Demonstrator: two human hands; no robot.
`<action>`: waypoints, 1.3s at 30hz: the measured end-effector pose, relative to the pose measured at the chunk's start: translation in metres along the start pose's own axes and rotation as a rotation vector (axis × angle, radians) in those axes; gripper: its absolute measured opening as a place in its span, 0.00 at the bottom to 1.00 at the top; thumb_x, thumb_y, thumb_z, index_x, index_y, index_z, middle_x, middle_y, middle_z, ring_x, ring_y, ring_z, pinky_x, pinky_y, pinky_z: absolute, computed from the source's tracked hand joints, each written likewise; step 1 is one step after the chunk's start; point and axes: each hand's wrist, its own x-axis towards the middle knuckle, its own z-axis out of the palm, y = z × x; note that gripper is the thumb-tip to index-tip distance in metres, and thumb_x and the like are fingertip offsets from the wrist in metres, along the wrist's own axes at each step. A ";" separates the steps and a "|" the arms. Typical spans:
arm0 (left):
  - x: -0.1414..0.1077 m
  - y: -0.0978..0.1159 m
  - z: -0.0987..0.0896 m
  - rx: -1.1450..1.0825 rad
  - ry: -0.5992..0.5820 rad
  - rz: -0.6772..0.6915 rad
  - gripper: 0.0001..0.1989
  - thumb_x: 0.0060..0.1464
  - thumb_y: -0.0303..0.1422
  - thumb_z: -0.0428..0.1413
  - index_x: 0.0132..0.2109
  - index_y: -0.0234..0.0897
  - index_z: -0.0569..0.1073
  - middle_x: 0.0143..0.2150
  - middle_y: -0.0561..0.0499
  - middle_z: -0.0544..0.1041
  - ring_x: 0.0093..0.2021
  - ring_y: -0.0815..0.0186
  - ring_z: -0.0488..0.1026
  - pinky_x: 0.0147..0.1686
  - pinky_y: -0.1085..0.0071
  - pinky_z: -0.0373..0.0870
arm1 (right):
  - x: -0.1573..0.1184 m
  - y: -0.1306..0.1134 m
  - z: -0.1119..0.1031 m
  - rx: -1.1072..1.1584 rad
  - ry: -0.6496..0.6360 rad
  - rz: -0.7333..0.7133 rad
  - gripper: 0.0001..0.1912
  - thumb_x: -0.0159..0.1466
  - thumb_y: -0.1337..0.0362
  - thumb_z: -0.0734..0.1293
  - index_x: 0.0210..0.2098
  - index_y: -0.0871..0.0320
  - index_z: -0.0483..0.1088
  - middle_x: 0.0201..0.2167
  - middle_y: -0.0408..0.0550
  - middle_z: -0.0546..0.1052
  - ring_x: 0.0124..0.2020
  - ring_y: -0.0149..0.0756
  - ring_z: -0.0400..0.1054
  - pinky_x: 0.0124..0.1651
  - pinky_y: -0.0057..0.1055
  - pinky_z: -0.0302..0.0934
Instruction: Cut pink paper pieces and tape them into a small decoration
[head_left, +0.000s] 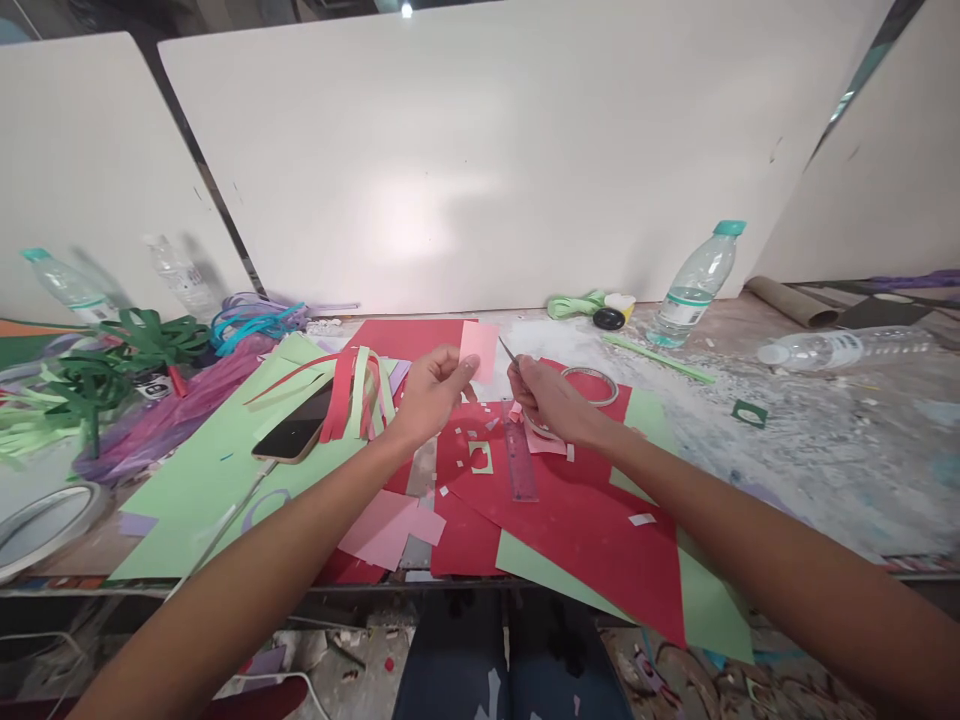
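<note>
My left hand (439,390) pinches a small pink paper piece (480,350) between thumb and fingers, holding it upright above the table. Close by on the right, my right hand (544,395) is closed round scissors (508,349); their thin dark tip points up and left toward the paper, apart from it. The handles are hidden in my fingers. Beneath both hands lie red paper sheets (585,530) with small paper scraps. A clear purple-tinted ruler (520,465) and a green square with a cut-out (481,457) rest on the red paper.
Left, a phone (296,425) and red and green paper strips (352,395) lie on green sheets (187,500). Pink paper (382,530) is near the front edge. A tape roll (592,384) sits behind my right hand. A water bottle (694,285) stands at the back right.
</note>
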 end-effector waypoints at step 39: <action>-0.003 -0.007 0.004 -0.060 -0.067 -0.008 0.18 0.50 0.48 0.56 0.29 0.36 0.70 0.20 0.53 0.72 0.23 0.69 0.70 0.27 0.72 0.67 | -0.003 -0.001 0.023 0.083 0.000 -0.006 0.29 0.64 0.38 0.42 0.21 0.55 0.46 0.19 0.37 0.46 0.19 0.28 0.38 0.21 0.28 0.38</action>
